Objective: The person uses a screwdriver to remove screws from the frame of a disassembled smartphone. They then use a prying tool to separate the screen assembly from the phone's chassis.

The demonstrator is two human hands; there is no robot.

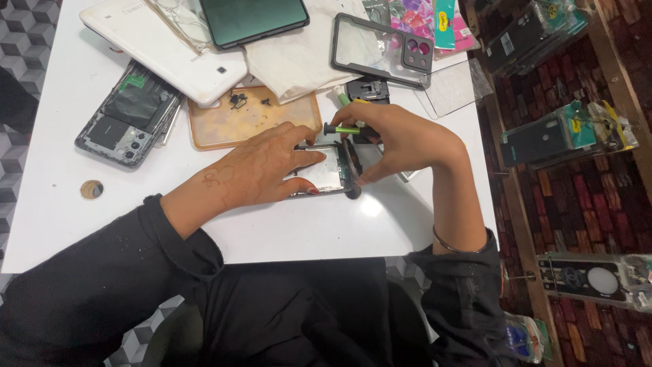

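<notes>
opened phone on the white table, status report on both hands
Left hand flat on the opened silver phone. Right hand grips the green-handled screwdriver over it. Amber case with loose screws sits behind, not blocking.

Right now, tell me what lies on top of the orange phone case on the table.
On the orange phone case lie a few small dark parts. The white tablet overlaps its top left corner, and the left hand covers its lower right edge, so anything there is hidden.

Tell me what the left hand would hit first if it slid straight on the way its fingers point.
The left hand points right across the opened phone. Straight on, it would probably meet the right hand gripping the phone's far edge with a green-handled screwdriver.
</notes>
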